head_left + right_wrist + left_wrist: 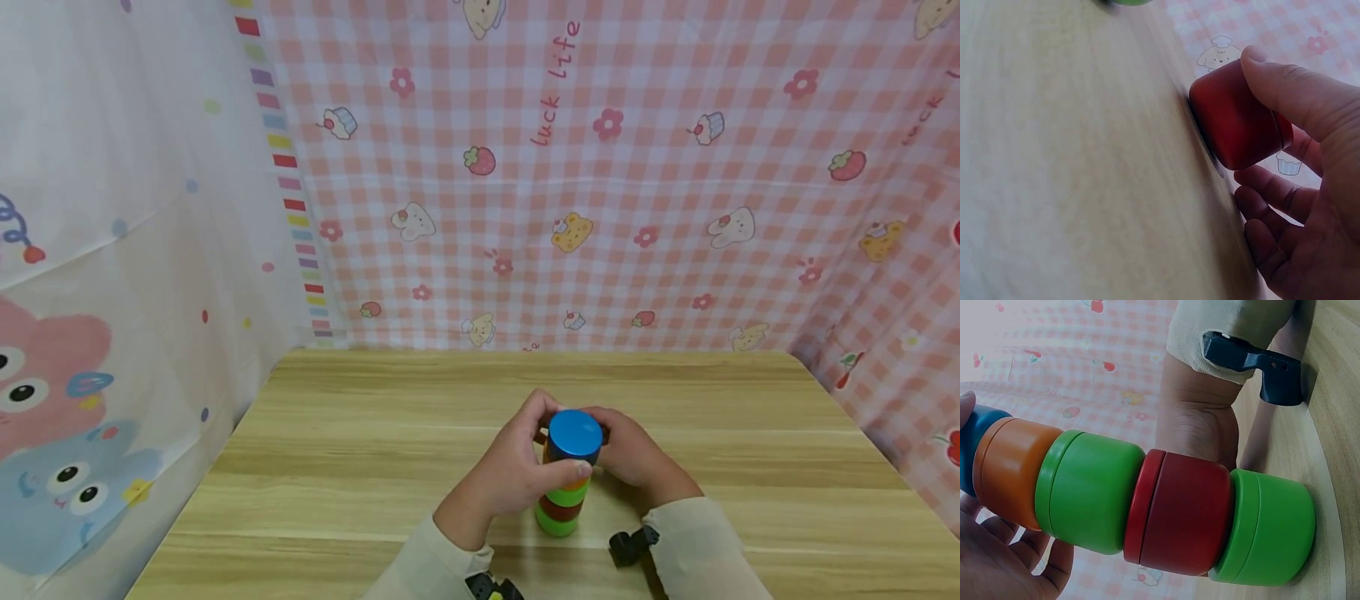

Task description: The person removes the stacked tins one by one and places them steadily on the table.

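Note:
A column of round lidded tins stands on the wooden table: a green tin (pixel 1272 528) at the bottom, then a red tin (pixel 1185 509), another green tin (pixel 1091 490), an orange tin (pixel 1019 472) and a blue tin (pixel 575 432) on top. My left hand (pixel 517 467) grips the upper part of the column, its thumb across the front just below the blue lid. Behind the column and to its right is my right hand (pixel 633 450). In the right wrist view it holds a second red tin (pixel 1232 119) between thumb and fingers, close over the table; the column hides this tin from the head view.
The wooden table (pixel 375 450) reaches back to a pink checked cloth (pixel 525 208). A white printed cloth (pixel 172 250) hangs on the left. Small black camera mounts (pixel 633 546) sit on both sleeved wrists, near the column's base.

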Motion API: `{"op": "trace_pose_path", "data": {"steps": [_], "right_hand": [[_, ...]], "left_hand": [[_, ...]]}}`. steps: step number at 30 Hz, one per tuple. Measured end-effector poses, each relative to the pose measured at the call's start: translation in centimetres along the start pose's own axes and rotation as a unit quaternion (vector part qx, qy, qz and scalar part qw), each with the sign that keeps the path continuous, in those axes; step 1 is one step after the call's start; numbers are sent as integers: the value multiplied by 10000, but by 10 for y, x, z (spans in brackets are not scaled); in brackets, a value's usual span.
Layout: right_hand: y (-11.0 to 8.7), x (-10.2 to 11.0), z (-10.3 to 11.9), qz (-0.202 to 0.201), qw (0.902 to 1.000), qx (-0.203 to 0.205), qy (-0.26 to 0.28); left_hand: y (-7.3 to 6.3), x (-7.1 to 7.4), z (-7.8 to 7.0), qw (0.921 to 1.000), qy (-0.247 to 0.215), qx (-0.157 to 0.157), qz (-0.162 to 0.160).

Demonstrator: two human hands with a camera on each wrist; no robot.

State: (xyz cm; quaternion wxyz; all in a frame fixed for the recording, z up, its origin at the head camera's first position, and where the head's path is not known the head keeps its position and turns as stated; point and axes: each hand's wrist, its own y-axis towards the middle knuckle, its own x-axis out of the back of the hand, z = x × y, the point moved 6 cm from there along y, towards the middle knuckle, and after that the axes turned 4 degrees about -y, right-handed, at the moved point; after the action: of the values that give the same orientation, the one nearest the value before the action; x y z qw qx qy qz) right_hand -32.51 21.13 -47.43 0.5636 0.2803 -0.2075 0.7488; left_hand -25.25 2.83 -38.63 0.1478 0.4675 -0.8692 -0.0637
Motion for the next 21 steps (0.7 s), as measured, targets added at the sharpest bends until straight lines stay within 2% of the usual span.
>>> {"op": "trace_pose_path", "data": {"steps": [11, 21], "right_hand": [[-1, 1, 0, 5, 10000, 25, -56], [-1, 1, -1, -32, 9998, -196, -16]], "left_hand": [[1, 0, 1, 10000, -17, -80, 27], [1, 0, 1, 10000, -13, -90, 40]]}}
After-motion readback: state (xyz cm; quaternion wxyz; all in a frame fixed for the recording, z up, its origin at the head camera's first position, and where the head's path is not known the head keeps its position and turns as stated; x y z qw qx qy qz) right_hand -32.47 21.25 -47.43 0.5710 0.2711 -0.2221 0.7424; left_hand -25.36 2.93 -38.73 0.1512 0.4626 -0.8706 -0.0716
